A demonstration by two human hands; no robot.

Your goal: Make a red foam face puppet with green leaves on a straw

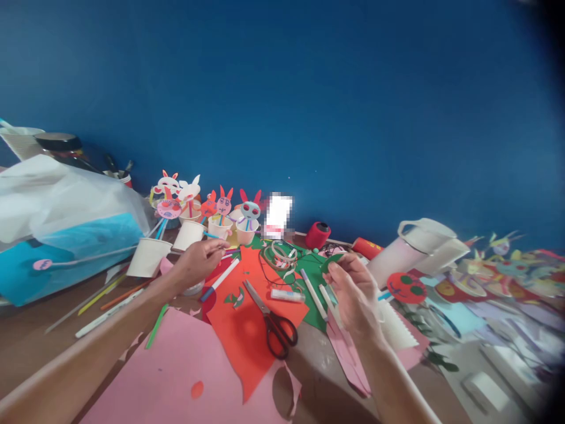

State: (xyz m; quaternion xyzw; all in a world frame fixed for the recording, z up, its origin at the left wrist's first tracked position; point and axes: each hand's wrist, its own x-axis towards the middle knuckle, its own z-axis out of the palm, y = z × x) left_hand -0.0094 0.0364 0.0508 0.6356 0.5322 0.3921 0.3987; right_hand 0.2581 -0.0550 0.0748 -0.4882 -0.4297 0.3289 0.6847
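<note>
My right hand (353, 291) pinches a small green paper piece (332, 262) between thumb and fingers, above the green sheet (316, 318). On the left, my left hand (203, 259) is closed with its fingertips together, close to the paper cups; whatever it may hold is too small to make out. Between the hands, black-handled scissors (274, 321) lie partly open on an orange paper sheet (241, 353). Green paper scraps (233, 298) and a glue stick (286, 295) rest there too. A white marker (220, 279) lies beside my left hand.
Paper cups (149, 257) with animal-face puppets (250, 211) stand at the back left. Pink paper (176, 371) covers the front. A white pitcher (408, 253) and a red round-faced puppet (406, 287) are at right. A red speaker-like object (318, 235) sits by the blue wall (282, 106).
</note>
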